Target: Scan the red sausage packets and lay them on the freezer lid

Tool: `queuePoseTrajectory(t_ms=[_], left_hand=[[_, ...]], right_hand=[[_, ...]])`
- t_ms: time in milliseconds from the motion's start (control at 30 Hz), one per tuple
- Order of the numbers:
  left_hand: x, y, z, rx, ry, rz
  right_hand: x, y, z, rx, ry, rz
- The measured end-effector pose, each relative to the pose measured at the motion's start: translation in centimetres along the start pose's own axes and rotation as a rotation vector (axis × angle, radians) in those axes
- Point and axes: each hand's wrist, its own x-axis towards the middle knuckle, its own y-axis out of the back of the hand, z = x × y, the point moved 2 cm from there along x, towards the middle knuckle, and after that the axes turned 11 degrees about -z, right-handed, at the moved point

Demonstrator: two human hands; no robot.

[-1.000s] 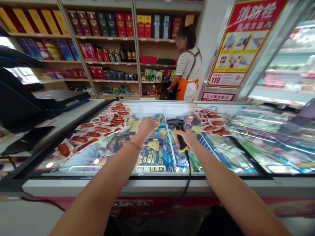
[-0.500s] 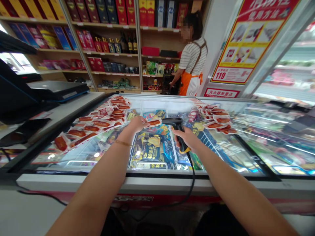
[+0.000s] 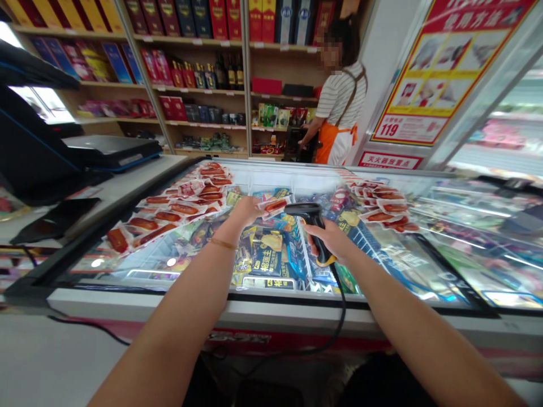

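Note:
Between the fingers of my left hand (image 3: 249, 210) is a packaged sausage (image 3: 275, 206), held over the freezer's glass top. My right hand (image 3: 330, 238) grips a black and yellow barcode scanner (image 3: 317, 229), its head pointing left at the package. The scanner's nose is close to the package's right end; whether they touch I cannot tell. A pile of packaged sausages (image 3: 184, 209) lies on the glass at the left. Another group of packaged sausages (image 3: 384, 204) lies on the glass to the right of the scanner.
Under the glass of the chest freezer (image 3: 144, 299) are bagged goods (image 3: 269, 254) in wire baskets. The scanner cable (image 3: 343, 305) hangs over the front edge. A scale (image 3: 114, 150) stands at the left. Behind the freezer, a person in an orange apron (image 3: 326, 141) stands near shelves (image 3: 203, 90).
The view has shifted slightly, so most things appear further right. The sausage package now tilts up a little at its right end. Both hands keep their holds.

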Motion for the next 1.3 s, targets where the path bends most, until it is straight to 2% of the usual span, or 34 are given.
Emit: queuePoseTrajectory(t_ms=[233, 400, 633, 1300], left_hand=[[1.0, -1.8, -0.2, -0.601, 0.002, 0.048], [0.7, -1.8, 0.7, -0.843, 0.001, 0.094], [0.7, -1.4, 1.0, -0.853, -0.042, 0.137], [1.0, -1.5, 0.4, -0.728, -0.061, 0.156]], right_hand=[[-0.4, 0.1, -0.4, -0.013, 0.016, 0.02], [-0.8, -0.3, -0.8, -0.042, 0.06, -0.012], [-1.3, -0.7, -1.2, -0.173, 0.11, -0.041], [-1.6, -0.6, -1.4, -0.224, 0.099, -0.084]])
